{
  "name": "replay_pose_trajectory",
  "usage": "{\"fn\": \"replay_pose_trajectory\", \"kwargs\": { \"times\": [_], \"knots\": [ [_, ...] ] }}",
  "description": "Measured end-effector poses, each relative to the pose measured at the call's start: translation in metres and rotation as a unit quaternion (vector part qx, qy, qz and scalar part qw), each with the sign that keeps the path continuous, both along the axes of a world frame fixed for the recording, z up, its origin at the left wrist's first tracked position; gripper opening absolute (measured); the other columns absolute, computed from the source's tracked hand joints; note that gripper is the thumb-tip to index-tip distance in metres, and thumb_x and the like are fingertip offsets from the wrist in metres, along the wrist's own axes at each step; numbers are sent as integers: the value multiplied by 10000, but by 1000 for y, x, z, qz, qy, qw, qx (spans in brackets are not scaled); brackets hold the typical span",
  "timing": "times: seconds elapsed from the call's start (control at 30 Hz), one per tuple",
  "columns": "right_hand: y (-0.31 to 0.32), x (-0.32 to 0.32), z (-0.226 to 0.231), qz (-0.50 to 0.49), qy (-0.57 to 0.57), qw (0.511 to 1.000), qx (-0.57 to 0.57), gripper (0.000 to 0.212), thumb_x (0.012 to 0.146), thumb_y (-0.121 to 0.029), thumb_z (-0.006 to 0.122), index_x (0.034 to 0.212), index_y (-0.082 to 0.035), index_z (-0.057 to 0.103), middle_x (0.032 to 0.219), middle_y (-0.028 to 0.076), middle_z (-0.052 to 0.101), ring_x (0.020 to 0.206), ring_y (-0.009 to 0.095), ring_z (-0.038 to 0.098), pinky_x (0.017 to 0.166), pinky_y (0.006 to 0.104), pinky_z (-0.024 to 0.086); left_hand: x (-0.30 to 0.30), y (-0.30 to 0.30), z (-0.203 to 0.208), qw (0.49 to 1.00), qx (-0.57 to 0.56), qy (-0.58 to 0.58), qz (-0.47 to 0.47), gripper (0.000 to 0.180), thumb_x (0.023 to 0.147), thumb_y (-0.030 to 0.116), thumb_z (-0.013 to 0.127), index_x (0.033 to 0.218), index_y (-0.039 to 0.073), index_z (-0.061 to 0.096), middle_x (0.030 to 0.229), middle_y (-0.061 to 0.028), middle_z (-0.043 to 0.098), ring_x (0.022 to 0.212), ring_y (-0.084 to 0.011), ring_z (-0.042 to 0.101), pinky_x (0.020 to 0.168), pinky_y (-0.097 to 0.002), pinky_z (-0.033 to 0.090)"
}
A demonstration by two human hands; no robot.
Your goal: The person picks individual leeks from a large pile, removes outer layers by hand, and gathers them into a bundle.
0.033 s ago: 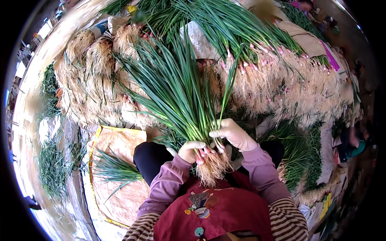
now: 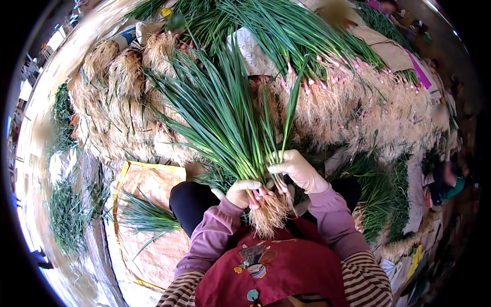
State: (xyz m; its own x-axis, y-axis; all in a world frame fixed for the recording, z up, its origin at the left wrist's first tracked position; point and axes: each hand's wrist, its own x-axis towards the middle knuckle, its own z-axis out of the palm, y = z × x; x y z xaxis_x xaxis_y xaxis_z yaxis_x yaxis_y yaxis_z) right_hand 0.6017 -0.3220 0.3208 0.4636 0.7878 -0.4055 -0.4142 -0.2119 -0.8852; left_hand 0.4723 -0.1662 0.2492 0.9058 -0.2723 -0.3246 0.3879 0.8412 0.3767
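In front of my lap I hold up a bunch of green garlic (image 2: pixel 225 117), its flat green leaves fanning away from me. The pinkish bulbs and pale stringy roots (image 2: pixel 268 217) hang toward my red apron. My left hand (image 2: pixel 242 193), in a pale glove, is closed round the lower stems, thumb across the front. On the right side of the bunch, my gloved right hand (image 2: pixel 295 171) pinches a few stems between thumb and fingers, just above the bulbs. Its other fingers are partly hidden.
Ahead, a long heap of green garlic (image 2: pixel 348 102) lies with roots facing me. An orange sheet with yellow edging (image 2: pixel 153 204) at my left bears a few loose stalks (image 2: pixel 148 212). More greens (image 2: pixel 376 189) lie at my right. Another person (image 2: pixel 450 181) is at the far right.
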Motion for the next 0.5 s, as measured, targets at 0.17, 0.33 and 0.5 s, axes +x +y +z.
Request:
{"fn": "replay_pose_trajectory", "kwargs": {
  "times": [0.17, 0.33, 0.5],
  "knots": [
    [-60, 15, 19, -156, -120, 979, 57, 226, 856, -2, 452, 1059, 26, 546, 847, 96, 639, 644, 128, 612, 569, 238, 471, 34, -28, 25, 993, 19, -110, 35, 710, 671, 158, 626, 1307, -41, 383, 1170, -194, 555, 727, -222, 560, 804, -371, 512],
    [-181, 18, 59, -326, -573, 710, -249, 198, 889, -98, 484, 1072, -31, 512, 767, 146, 587, 638, 277, 606, 579, 336, 473, 30, -27, 10, 979, 21, -182, 94, 336, 703, 169, 658, 985, 29, 539, 725, -35, 518, 613, -142, 451, 584, -273, 413],
    [-311, -12, 30, -622, -529, 511, -269, 247, 914, -94, 519, 1155, -52, 553, 780, 67, 618, 688, 123, 587, 612, 254, 489, 32, -27, 0, 974, 43, -204, 86, 338, 706, 128, 679, 998, 63, 521, 684, -31, 499, 577, -126, 447, 573, -276, 453]
  ]
}}
